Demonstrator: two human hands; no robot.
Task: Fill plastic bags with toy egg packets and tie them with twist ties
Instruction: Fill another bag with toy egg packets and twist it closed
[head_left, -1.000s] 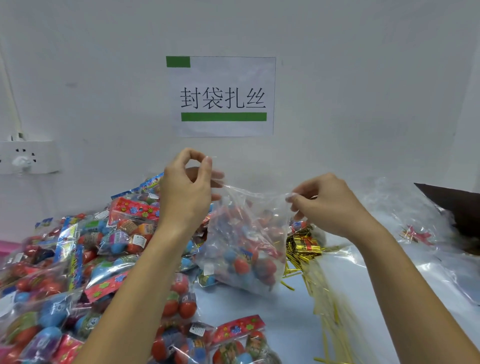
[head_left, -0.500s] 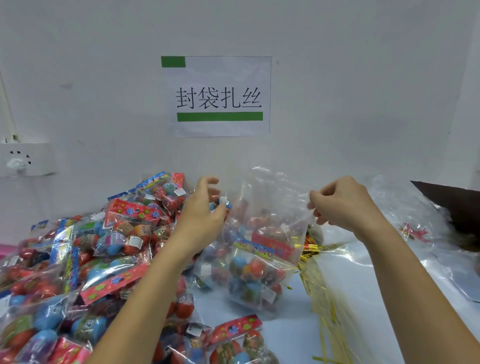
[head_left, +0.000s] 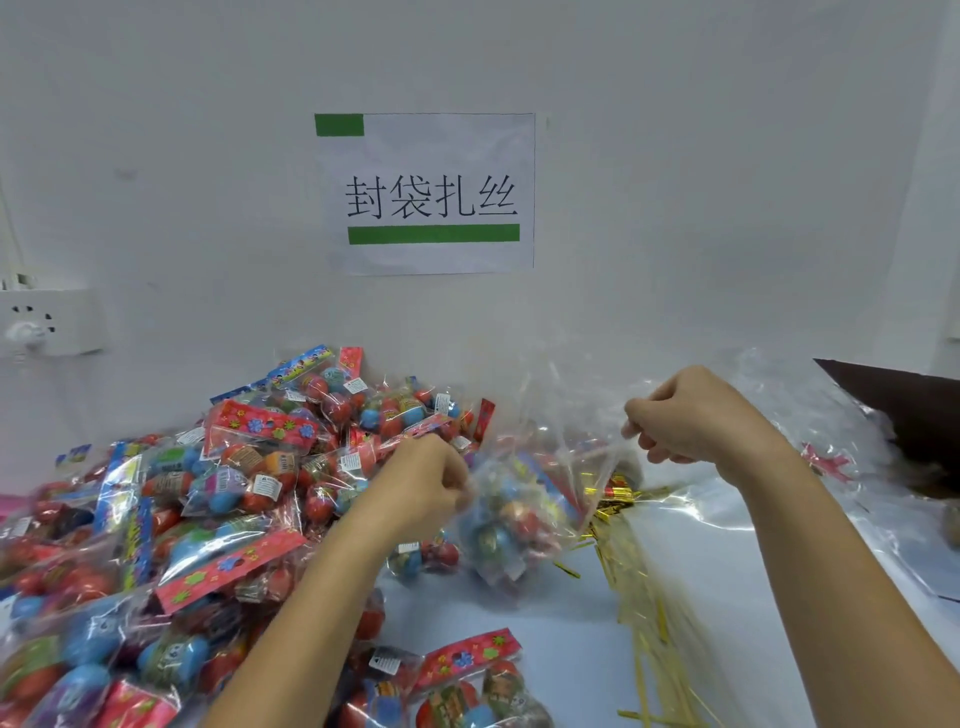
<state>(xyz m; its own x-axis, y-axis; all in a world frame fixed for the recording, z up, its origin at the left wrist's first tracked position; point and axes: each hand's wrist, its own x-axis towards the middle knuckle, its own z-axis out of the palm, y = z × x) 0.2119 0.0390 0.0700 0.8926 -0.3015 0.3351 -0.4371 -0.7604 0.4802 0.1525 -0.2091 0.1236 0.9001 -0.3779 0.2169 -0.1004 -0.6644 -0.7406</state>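
A clear plastic bag (head_left: 524, 525) filled with toy egg packets rests on the pale table between my hands. My left hand (head_left: 426, 486) pinches the bag's left edge, low beside the eggs. My right hand (head_left: 685, 415) grips the bag's right upper edge, held higher. The bag's mouth stands loose and crumpled above the eggs. A big heap of toy egg packets (head_left: 208, 493) fills the left of the table. Gold twist ties (head_left: 644, 587) lie in a bundle to the right of the bag.
More egg packets (head_left: 457, 680) lie at the front edge. A pile of empty clear bags (head_left: 810, 467) spreads across the right. A dark cardboard box (head_left: 904, 400) sits far right. A paper sign (head_left: 426, 192) and a wall socket (head_left: 52, 322) are on the wall behind.
Both hands have come down with the bag, the left more than the right. The bag, held up and stretched taut before, now sits on the table with its mouth slack.
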